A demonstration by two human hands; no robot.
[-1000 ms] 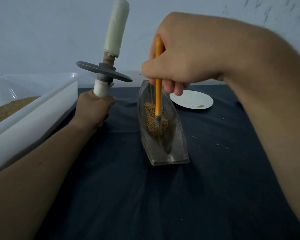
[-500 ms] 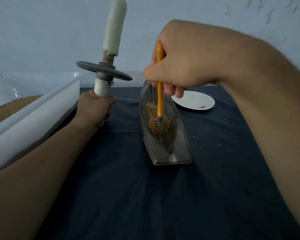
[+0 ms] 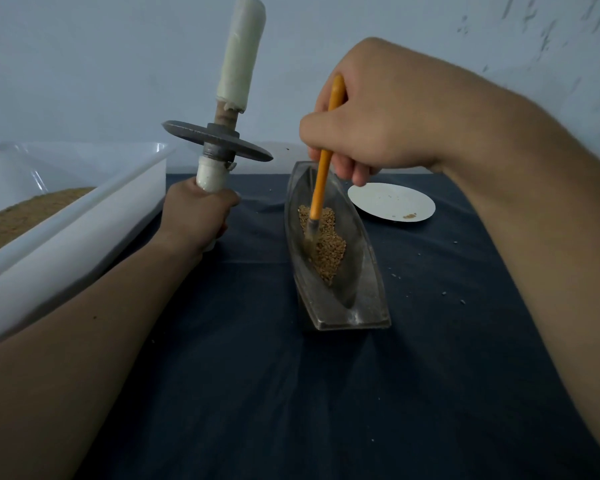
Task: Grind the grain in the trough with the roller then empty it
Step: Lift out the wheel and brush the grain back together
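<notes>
**Brushing the grain together, roller held aloft**

You are holding the roller [image 3: 222, 136] upright, clear of the counter [image 3: 257, 393], with your left hand [image 3: 196, 216] wrapping its grip round the lower white handle. Your right hand [image 3: 371, 123] is closing its grip on the upper shaft of an orange brush [image 3: 320, 181], whose bristles are resting in the grain [image 3: 324, 245]. The grain is lying as a loose heap in the far half of the metal trough [image 3: 364, 271], which is sitting on the counter between your arms.

The trough is looking heavy and rigid, and its smooth walls are likely slippery. For emptying, you are probably best taking it by the long sides near the middle and tipping slowly, since the light grain scatters easily. The iron disc is probably making the roller top-heavy when gripped at one end.

Your fist is hiding most of the lower handle, and the frame edge is cutting off the white tub [image 3: 84, 220] at your left. How finely the grain is ground is hard to make out.
</notes>
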